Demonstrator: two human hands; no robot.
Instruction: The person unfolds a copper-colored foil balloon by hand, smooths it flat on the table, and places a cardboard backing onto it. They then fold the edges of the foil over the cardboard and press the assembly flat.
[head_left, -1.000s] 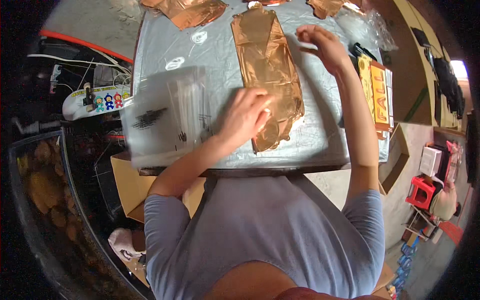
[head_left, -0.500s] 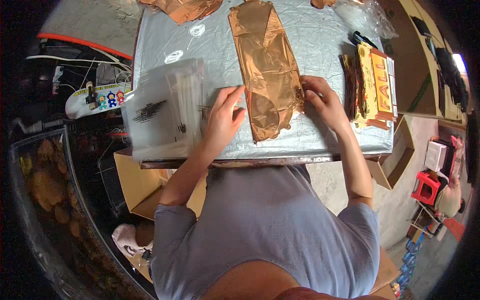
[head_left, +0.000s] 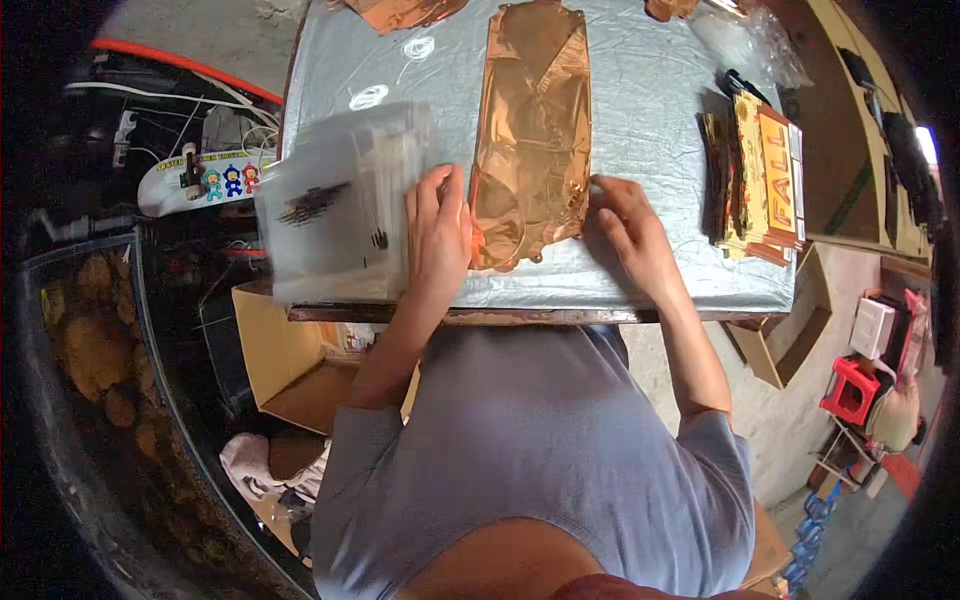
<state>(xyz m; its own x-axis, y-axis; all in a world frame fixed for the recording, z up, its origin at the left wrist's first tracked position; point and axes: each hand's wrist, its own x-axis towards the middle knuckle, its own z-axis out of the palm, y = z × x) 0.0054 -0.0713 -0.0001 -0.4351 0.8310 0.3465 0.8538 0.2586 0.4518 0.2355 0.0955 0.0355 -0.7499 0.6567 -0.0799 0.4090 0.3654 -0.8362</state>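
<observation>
A flat copper-coloured foil balloon point(head_left: 535, 130), crinkled and uninflated, lies lengthwise on the silver-covered table in front of me. My left hand point(head_left: 440, 235) rests along the near part of its left edge, fingers stretched and close to the foil. At the opposite edge is my right hand point(head_left: 638, 235), its fingers loosely bent and apart, with the fingertips close beside the foil. Neither hand grips anything. Left of my left hand sits a pile of clear plastic bags point(head_left: 330, 215) with dark print, partly behind that hand.
A stack of printed autumn-coloured cards point(head_left: 765, 180) stands at the table's right side. More copper foil point(head_left: 405, 10) and a clear plastic wrapper point(head_left: 755, 45) lie at the far edge. Cardboard boxes point(head_left: 275, 350) stand below the table; a skateboard point(head_left: 205, 183) is at the left.
The foil balloon has turned slightly clockwise and now lies straighter, its near end shifted left. My left hand lies flatter along its edge; my right fingers have come off the foil.
</observation>
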